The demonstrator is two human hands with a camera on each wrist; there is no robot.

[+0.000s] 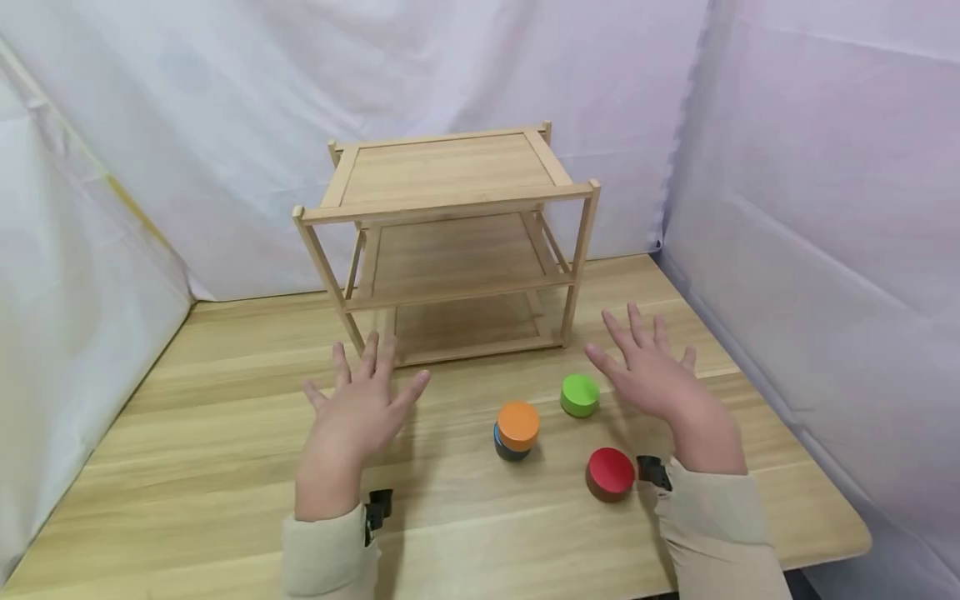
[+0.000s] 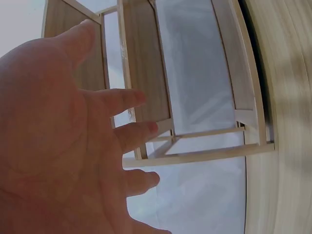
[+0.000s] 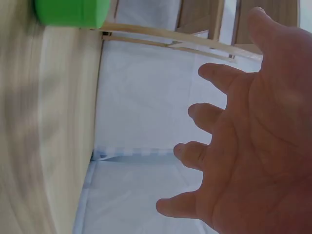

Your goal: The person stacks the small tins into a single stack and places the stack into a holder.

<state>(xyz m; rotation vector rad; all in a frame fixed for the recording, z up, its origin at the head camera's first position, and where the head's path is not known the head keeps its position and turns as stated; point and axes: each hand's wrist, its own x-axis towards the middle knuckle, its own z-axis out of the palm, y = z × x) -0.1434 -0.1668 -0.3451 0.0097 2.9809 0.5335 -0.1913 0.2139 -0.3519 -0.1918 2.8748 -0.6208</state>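
My left hand point(image 1: 362, 417) is held over the table with its fingers spread and nothing in it, just in front of the shelf's left front leg. My right hand point(image 1: 656, 375), also spread and holding nothing, hovers to the right of a green round block point(image 1: 580, 395). Left of that, an orange round block point(image 1: 518, 425) sits on top of a dark blue one point(image 1: 512, 454), covering most of it. Nearer the right sleeve lies a red round block point(image 1: 610, 474). In the right wrist view the green block point(image 3: 73, 12) shows at the top left.
A three-tier wooden shelf point(image 1: 450, 200) stands at the back of the wooden table point(image 1: 187, 450). White cloth point(image 1: 225, 100) hangs behind and on both sides. The table's right edge runs close beyond my right hand.
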